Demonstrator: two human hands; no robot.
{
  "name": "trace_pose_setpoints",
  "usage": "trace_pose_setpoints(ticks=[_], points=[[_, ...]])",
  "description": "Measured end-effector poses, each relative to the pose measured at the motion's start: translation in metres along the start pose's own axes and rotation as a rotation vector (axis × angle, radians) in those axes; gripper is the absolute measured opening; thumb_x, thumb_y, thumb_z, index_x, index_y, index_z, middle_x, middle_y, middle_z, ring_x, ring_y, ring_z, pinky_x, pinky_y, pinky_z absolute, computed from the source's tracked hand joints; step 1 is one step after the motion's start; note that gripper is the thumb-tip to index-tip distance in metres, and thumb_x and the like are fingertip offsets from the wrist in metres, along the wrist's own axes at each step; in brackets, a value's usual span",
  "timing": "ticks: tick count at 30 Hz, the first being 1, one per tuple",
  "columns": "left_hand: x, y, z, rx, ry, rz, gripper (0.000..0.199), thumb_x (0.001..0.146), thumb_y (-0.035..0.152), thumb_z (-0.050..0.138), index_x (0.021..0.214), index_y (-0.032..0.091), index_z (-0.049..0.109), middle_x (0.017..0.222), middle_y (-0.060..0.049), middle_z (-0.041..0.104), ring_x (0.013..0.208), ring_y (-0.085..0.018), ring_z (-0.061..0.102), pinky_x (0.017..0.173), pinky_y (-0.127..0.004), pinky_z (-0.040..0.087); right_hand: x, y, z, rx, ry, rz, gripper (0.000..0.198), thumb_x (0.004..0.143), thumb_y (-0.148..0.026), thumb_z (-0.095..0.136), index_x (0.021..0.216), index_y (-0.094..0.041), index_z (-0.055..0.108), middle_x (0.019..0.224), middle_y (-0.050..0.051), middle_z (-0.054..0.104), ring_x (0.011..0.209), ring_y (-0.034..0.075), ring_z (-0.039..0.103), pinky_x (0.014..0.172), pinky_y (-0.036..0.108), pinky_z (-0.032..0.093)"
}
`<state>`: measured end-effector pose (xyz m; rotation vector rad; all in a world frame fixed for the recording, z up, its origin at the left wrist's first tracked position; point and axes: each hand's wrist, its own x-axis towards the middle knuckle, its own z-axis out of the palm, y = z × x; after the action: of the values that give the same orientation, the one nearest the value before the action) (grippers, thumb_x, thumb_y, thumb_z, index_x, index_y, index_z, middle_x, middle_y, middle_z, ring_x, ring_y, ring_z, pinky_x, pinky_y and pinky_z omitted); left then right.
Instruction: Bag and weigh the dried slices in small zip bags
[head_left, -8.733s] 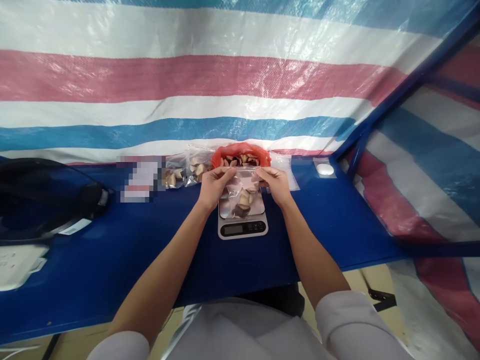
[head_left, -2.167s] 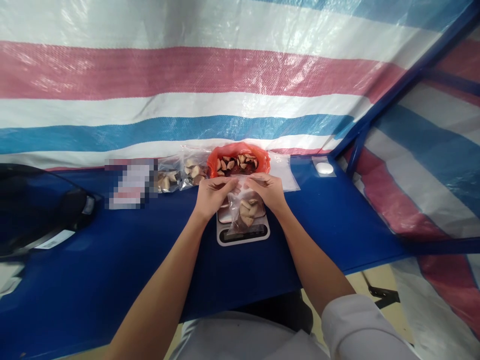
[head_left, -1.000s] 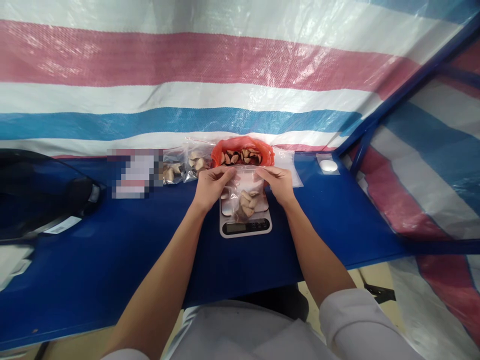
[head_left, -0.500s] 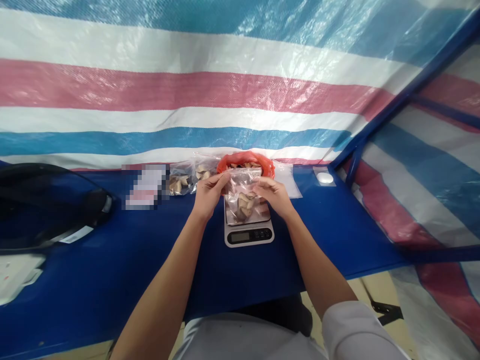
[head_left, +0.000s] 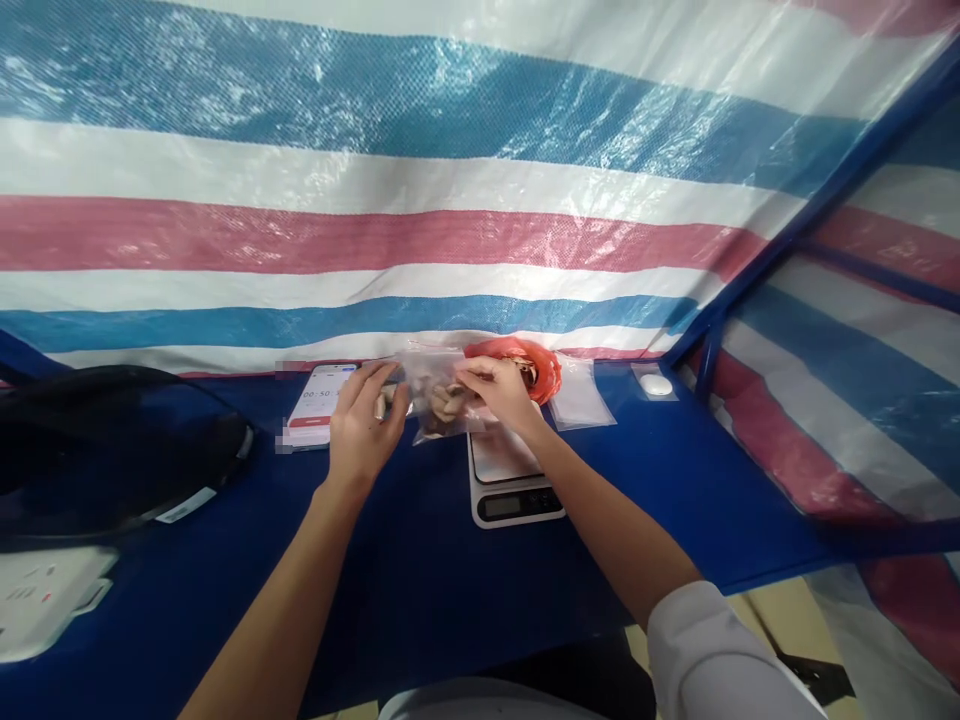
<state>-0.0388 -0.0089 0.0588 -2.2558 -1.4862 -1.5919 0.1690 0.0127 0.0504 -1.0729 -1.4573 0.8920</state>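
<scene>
Striped sheeting [head_left: 375, 240] in white, blue and red, glossy and creased, hung behind a blue surface [head_left: 427, 580].

Item: clear bag [head_left: 439, 400], thin, shiny plastic, crumpled, somewhat hazy towards the top; contains a cluster of chunky pieces [head_left: 448, 403], cream to tan with darker brown below. Position: just left of the scale's plate, partly overlapping it in view; whether its lower edge touches the surface cannot be told.

Right hand [head_left: 499, 388]: grip narrow, pinching the bag's right side.

Left hand [head_left: 364, 425]: grip fairly wide, thumb and fingers parted and curved, over further bagged pieces [head_left: 382, 402]; contact with them cannot be told.

Also: white kitchen scale [head_left: 517, 505], metallic plate, dark display strip; red bag [head_left: 551, 375] behind it, more pieces inside; flat clear sleeves [head_left: 581, 395], right of the red bag; white oval object [head_left: 656, 385], far right; phone [head_left: 315, 400], lit screen, beside the left hand.
</scene>
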Motion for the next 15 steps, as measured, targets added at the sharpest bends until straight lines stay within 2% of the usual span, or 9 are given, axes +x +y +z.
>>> trace_pose_setpoints(ticks=[3, 8, 12, 15], points=[[0.004, -0.016, -0.008, 0.075, -0.034, 0.089, 0.031, 0.094, 0.032, 0.055, 0.119, 0.019, 0.067, 0.124, -0.014, 0.067, 0.117, -0.03, 0.063, 0.106, -0.047, 0.049, 0.025, -0.003, 0.027, -0.095, -0.004, -0.033, 0.012, 0.086, -0.019, 0.066, 0.092, -0.018, 0.077, 0.101, 0.006, 0.079, 0.096, 0.02, 0.074, 0.094, 0.032, 0.056], [0.009, -0.041, -0.011, 0.165, -0.1, 0.148, 0.031, 0.094, 0.033, 0.054, 0.118, 0.018, 0.067, 0.127, -0.016, 0.065, 0.117, -0.033, 0.063, 0.104, -0.05, 0.049, 0.052, -0.009, 0.066, -0.299, -0.041, -0.025, 0.018, 0.088, -0.017, 0.065, 0.1, -0.021, 0.078, 0.107, 0.004, 0.079, 0.104, 0.02, 0.072, 0.099, 0.034, 0.053], [0.009, -0.059, -0.008, 0.227, -0.139, 0.175, 0.033, 0.096, 0.032, 0.05, 0.12, 0.017, 0.065, 0.129, -0.018, 0.064, 0.118, -0.034, 0.062, 0.103, -0.051, 0.05, 0.063, -0.008, 0.086, -0.376, -0.078, 0.003, 0.022, 0.09, -0.016, 0.061, 0.104, -0.02, 0.077, 0.107, 0.005, 0.079, 0.104, 0.02, 0.072, 0.1, 0.034, 0.052], [0.007, -0.07, -0.003, 0.241, -0.196, 0.196, 0.037, 0.097, 0.032, 0.046, 0.124, 0.014, 0.063, 0.134, -0.021, 0.061, 0.123, -0.035, 0.059, 0.104, -0.053, 0.049, 0.067, -0.003, 0.092, -0.43, -0.118, -0.004, 0.022, 0.09, -0.016, 0.06, 0.104, -0.021, 0.078, 0.11, 0.004, 0.079, 0.104, 0.021, 0.072, 0.098, 0.034, 0.053]])
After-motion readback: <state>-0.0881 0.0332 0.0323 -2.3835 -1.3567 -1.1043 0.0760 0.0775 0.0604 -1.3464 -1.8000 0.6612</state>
